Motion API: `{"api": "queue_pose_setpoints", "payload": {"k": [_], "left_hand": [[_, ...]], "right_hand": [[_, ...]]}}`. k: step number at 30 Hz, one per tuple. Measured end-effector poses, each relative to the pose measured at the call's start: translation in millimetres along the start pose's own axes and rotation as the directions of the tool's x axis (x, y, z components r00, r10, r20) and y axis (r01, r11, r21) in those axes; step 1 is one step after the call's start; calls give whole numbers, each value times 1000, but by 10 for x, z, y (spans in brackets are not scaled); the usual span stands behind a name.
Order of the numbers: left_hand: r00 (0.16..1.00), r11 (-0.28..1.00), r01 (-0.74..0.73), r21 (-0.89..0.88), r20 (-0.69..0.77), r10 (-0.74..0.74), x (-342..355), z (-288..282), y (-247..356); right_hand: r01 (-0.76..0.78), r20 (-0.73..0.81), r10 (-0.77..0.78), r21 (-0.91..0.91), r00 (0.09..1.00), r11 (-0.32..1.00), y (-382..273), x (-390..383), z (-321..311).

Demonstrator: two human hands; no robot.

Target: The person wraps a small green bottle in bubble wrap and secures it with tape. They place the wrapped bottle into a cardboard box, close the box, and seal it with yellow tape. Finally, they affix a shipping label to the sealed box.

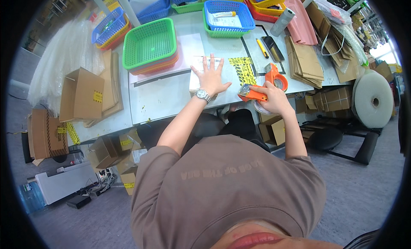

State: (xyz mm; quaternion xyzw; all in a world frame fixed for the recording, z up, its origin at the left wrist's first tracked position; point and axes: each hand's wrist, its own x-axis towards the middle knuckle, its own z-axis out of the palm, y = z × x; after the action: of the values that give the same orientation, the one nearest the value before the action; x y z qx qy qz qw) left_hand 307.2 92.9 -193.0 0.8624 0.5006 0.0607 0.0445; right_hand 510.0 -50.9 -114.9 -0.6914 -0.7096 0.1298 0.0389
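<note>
My left hand (pixel 210 80) lies flat with fingers spread on a small white box (pixel 195 83) near the table's front edge. A printed label shows on the box around the fingertips; most of the top is covered by the hand. To its right, my right hand (pixel 277 101) is wrapped round an orange tape dispenser (pixel 252 94), held at the table's edge, apart from the box. Just beyond the dispenser, yellow-and-black tape strips (pixel 241 68) are stuck to the table.
Stacked baskets (pixel 150 43) stand behind the box, with a blue basket (pixel 229 17) farther back. A phone (pixel 272 48), yellow marker (pixel 262 48) and flattened cartons (pixel 304 62) lie at right. An open carton (pixel 81 97) and bubble wrap (pixel 60 62) are at left.
</note>
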Motion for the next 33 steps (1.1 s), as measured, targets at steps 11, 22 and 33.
{"api": "queue_pose_setpoints", "payload": {"k": [11, 22, 33], "left_hand": [[989, 993, -82, -90, -131, 70, -147, 166, -232], [941, 50, 336, -940, 338, 32, -483, -647, -342], [987, 29, 89, -996, 84, -138, -496, -420, -366]], "right_hand": [[198, -244, -114, 351, 963, 915, -156, 40, -249], [465, -468, -317, 243, 825, 851, -369, 215, -154], [420, -421, -325, 156, 847, 894, -477, 296, -117]]}}
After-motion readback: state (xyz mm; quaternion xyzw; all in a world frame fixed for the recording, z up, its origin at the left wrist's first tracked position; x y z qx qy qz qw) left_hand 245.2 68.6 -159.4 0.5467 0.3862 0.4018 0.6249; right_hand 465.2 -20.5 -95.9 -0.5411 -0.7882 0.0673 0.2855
